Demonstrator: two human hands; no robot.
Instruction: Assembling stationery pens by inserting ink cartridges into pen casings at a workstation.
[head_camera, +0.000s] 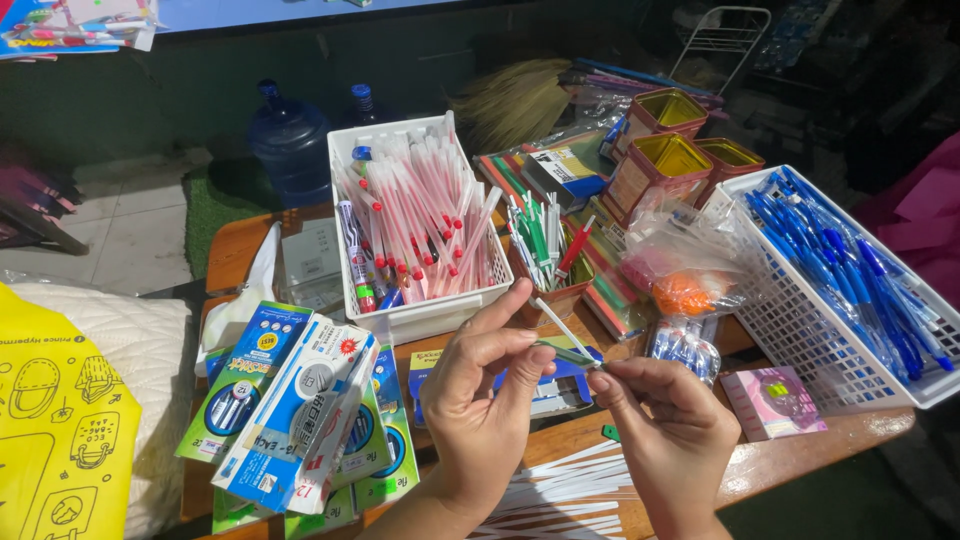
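Left hand (480, 385): pinches green-capped pen (562, 340) barrel
Right hand (665, 420): fingertips closed on its cap end
Risk: uneven pull could flick pen into pen cup (550, 290)

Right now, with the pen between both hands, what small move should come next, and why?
Probably drop the pen into the cup of green pens: its green end matches them, both the left hand and the right hand pinch it, and the cup stands just beyond.
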